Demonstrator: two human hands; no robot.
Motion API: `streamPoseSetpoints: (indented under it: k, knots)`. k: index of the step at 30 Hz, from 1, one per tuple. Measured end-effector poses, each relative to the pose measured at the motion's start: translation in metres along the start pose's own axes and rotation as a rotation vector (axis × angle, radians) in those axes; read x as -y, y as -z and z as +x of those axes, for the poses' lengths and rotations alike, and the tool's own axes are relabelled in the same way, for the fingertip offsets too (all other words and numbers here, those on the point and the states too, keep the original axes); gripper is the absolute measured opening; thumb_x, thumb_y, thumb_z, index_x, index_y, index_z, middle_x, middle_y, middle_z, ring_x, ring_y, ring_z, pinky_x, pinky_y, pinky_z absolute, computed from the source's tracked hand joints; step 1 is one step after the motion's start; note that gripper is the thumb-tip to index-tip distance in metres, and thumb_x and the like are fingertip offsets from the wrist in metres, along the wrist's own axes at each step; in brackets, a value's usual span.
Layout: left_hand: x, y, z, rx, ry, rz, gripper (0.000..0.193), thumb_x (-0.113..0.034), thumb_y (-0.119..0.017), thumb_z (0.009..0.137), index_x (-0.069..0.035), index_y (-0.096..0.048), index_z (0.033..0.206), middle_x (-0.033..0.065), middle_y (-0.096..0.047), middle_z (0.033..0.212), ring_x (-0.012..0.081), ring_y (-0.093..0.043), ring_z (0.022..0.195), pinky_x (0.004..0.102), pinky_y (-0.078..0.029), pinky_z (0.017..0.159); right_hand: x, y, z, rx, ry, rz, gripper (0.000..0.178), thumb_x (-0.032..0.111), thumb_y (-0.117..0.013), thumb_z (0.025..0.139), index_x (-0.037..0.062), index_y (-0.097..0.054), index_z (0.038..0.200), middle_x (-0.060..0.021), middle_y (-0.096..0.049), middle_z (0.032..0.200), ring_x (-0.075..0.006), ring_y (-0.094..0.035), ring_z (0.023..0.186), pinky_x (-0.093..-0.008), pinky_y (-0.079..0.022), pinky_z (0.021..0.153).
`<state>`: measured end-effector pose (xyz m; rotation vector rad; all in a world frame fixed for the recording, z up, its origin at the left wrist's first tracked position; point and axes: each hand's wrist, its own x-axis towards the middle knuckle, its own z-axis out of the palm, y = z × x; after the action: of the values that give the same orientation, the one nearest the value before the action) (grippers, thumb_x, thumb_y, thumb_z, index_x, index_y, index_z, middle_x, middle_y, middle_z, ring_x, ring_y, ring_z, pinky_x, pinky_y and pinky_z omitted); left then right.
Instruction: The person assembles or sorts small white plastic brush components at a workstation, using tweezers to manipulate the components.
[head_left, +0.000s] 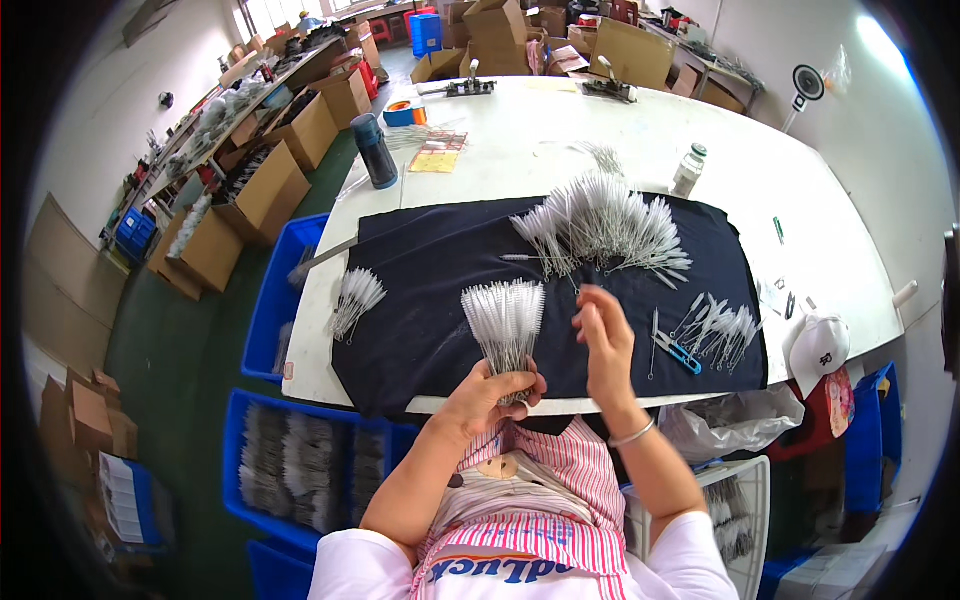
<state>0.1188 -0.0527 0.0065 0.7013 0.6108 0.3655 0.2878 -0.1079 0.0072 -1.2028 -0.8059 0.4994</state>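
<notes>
My left hand [492, 392] is closed around the wire handles of a bundle of straw brushes [504, 312], whose white bristles point up and away from me. To its right, my right hand [606, 340] hovers over the dark cloth [430, 245], fingers curved and apart from the thumb, with nothing visible in it. Just beyond those fingertips lies a large fanned pile of similar brushes [610, 222], wire loops toward me. A smaller cluster of brushes [357, 298] rests at the cloth's left edge. More loose brushes [728, 332] lie at the right, beside blue-handled snips [680, 355].
The cloth covers part of a white table [800, 215]. A dark bottle [374, 152], a tape roll [405, 113] and a glass jar [689, 170] stand farther back. A white cap [820, 350] sits at the right edge. Blue bins [236, 440] of brushes stand below left.
</notes>
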Motion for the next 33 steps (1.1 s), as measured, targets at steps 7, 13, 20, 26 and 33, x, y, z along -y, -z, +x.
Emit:
streamPoseSetpoints:
  k: [7,13,20,26,33]
  knots:
    - [-0.007,-0.001,-0.01,0.115,-0.002,-0.018,0.033,0.001,-0.066,0.076,-0.002,-0.054,0.107,0.0096,-0.061,0.08,0.0174,-0.058,0.069,0.0236,-0.041,0.047,0.036,-0.013,0.044,0.517,0.081,-0.224,0.03,0.021,-0.064,0.082,0.0002,-0.06,0.104,-0.0052,-0.059,0.093,-0.0076,-0.057,0.073,-0.0222,-0.045,0.06]
    - [-0.013,-0.001,-0.011,0.046,-0.084,-0.039,0.039,0.002,-0.066,0.074,-0.003,-0.053,0.11,0.0123,-0.063,0.088,0.0167,-0.059,0.071,0.0217,-0.042,0.048,0.019,-0.012,0.052,0.424,-0.108,-0.074,0.016,0.011,-0.061,0.08,-0.0014,-0.058,0.089,-0.0021,-0.057,0.078,-0.0047,-0.054,0.062,-0.0196,-0.044,0.056]
    - [-0.018,-0.001,-0.011,-0.008,-0.184,-0.042,0.03,0.0,-0.067,0.074,-0.002,-0.056,0.102,0.0099,-0.063,0.087,0.0104,-0.055,0.064,0.0192,-0.042,0.048,0.023,-0.017,0.054,0.355,-0.146,0.122,0.016,0.004,-0.057,0.078,-0.0009,-0.057,0.094,0.0029,-0.052,0.079,-0.0024,-0.048,0.071,-0.017,-0.04,0.061]
    - [-0.02,0.003,-0.004,-0.084,-0.258,0.186,0.025,-0.001,-0.068,0.073,-0.003,-0.056,0.095,0.0071,-0.063,0.083,0.0073,-0.052,0.058,0.0174,-0.039,0.044,0.037,-0.027,0.069,0.506,0.217,-0.092,0.032,0.017,-0.053,0.085,0.0035,-0.057,0.113,-0.0058,-0.058,0.098,-0.0165,-0.055,0.092,-0.0287,-0.044,0.081]
    - [-0.025,0.002,-0.003,-0.146,-0.358,0.144,0.029,-0.001,-0.07,0.071,-0.003,-0.053,0.094,0.0074,-0.062,0.081,0.0075,-0.052,0.058,0.0164,-0.038,0.043,0.039,-0.035,0.066,0.504,0.396,-0.521,0.021,0.016,-0.061,0.08,0.0033,-0.063,0.096,-0.0123,-0.061,0.095,-0.0264,-0.059,0.09,-0.0336,-0.047,0.077]
